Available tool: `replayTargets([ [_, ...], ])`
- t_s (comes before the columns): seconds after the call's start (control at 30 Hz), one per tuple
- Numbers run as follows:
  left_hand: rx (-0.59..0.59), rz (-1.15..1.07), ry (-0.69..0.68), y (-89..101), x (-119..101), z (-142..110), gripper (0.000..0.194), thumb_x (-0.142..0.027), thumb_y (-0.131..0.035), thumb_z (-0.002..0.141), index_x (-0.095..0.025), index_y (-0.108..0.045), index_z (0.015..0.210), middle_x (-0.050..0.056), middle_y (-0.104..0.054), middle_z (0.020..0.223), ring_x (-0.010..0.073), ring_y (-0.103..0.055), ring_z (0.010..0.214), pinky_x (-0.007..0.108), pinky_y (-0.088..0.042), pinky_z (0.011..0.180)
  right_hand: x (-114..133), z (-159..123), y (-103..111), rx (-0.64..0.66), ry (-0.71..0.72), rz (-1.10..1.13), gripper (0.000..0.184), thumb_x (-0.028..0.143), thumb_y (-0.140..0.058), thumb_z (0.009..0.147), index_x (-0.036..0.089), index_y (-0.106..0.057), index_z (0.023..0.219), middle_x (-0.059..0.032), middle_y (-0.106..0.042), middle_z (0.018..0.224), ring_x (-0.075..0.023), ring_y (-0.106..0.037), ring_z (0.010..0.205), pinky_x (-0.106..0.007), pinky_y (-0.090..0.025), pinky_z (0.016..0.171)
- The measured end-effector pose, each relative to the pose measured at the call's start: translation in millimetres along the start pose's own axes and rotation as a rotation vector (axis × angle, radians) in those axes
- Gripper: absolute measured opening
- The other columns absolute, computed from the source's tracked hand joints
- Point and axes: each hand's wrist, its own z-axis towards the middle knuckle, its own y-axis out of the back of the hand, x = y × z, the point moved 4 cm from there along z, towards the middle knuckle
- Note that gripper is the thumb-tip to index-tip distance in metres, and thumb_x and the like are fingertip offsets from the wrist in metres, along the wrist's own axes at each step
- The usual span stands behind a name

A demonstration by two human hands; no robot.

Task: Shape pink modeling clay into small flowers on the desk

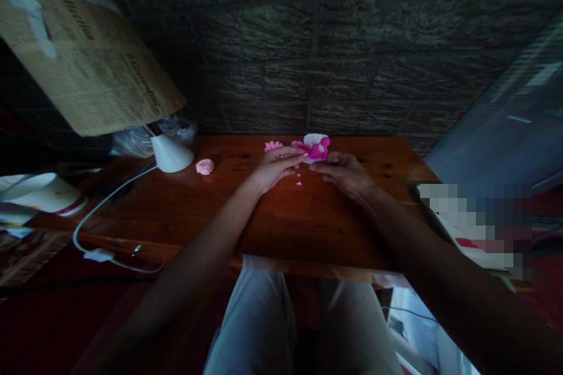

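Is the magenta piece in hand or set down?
In hand: the left hand holds the magenta piece, fingertips at its left end.

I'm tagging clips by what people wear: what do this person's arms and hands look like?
The left forearm and right forearm are bare, with no sleeve, watch or bracelet visible. Neither the left hand nor the right hand wears a glove. A thin ring shows on a left-hand finger; none can be made out on the right.
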Motion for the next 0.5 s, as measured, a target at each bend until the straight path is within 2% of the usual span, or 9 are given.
replayTargets([
  [0.27,0.036,0.022,-0.003,-1.6,0.8,-0.4,0.030,-0.027,-0.093,0.069,-0.018,-0.082,0.095,0.003,-0.074,0.090,0.0098,-0.064,0.079,0.022,-0.051,0.070,-1.4,3.1,1.4,0.000,0.021,0.036,0.048,0.041,-0.099,0.044,0.021,-0.066,0.073,0.0006,-0.069,0.076,-0.0140,-0.057,0.071,-0.028,-0.042,0.062],
  [0.5,0.051,0.033,-0.001,-2.0,1.9,0.3,0.032,-0.030,-0.093,0.069,-0.018,-0.082,0.096,0.005,-0.076,0.096,0.0110,-0.066,0.082,0.023,-0.051,0.070,-2.9,1.4,-0.1,0.034,-0.002,0.016,0.047,0.043,-0.098,0.048,0.021,-0.067,0.075,-0.0008,-0.071,0.081,-0.0162,-0.060,0.079,-0.028,-0.043,0.065],
])
